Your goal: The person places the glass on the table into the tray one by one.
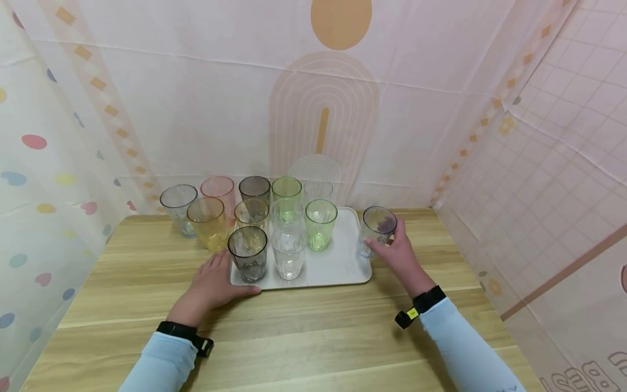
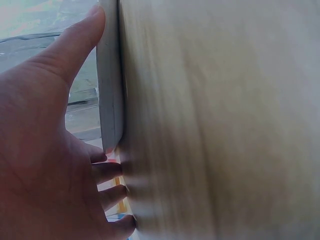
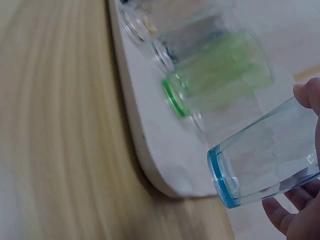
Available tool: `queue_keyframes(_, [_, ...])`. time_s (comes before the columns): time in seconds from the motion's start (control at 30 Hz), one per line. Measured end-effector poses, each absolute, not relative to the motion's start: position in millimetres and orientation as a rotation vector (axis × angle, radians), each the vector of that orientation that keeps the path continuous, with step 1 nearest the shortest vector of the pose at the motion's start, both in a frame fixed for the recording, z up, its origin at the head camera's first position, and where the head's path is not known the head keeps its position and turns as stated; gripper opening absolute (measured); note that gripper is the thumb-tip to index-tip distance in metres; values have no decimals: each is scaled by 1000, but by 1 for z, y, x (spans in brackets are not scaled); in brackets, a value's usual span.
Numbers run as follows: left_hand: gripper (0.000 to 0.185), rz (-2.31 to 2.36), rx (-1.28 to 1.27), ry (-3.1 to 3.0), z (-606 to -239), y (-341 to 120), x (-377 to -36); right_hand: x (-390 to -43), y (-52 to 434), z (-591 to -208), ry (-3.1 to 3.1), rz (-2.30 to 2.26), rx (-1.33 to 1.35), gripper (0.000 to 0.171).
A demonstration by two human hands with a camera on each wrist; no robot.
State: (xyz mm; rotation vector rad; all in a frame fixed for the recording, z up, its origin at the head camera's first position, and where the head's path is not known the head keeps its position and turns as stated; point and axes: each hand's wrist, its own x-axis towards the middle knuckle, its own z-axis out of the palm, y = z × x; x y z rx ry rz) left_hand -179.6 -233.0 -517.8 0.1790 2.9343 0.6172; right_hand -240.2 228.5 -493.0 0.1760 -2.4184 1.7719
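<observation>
My right hand (image 1: 400, 256) grips a blue-tinted drinking glass (image 1: 368, 235) with thumb and fingers on opposite sides. The glass is at the right end of a white tray (image 1: 338, 270); in the right wrist view its blue base (image 3: 222, 177) overlaps the tray's corner. At the tray's front left corner rests my left hand (image 1: 208, 284), thumb along the front edge and fingers spread beside the left side. Close to it on the tray stand a dark grey glass (image 1: 248, 260) and a clear glass (image 1: 289, 258). A green glass (image 1: 320, 231) stands nearer the right hand.
More glasses crowd the tray's back and left, including an amber one (image 1: 251, 215), a dark one (image 1: 254, 187) and a green one (image 1: 286, 188). Left of the tray are another amber glass (image 1: 208, 226) and a pale glass (image 1: 177, 206). Patterned curtains (image 1: 215, 109) enclose the wooden table (image 1: 303, 337).
</observation>
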Motion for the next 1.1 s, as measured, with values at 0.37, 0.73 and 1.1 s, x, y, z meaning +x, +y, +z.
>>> queue_keyframes(0.37, [149,618,186,2940,-518,-233,-179,-222,176,-498,-2550,1766,298,85])
queue_keyframes(0.73, [148,627,193,2954,-518,-233,-179,-217,140,-501,-2526,1796,431,84])
queue_keyframes(1.1, [148,604,194,2962,-518,-233,-179,-218,131,-514,-2532,1796,431,84])
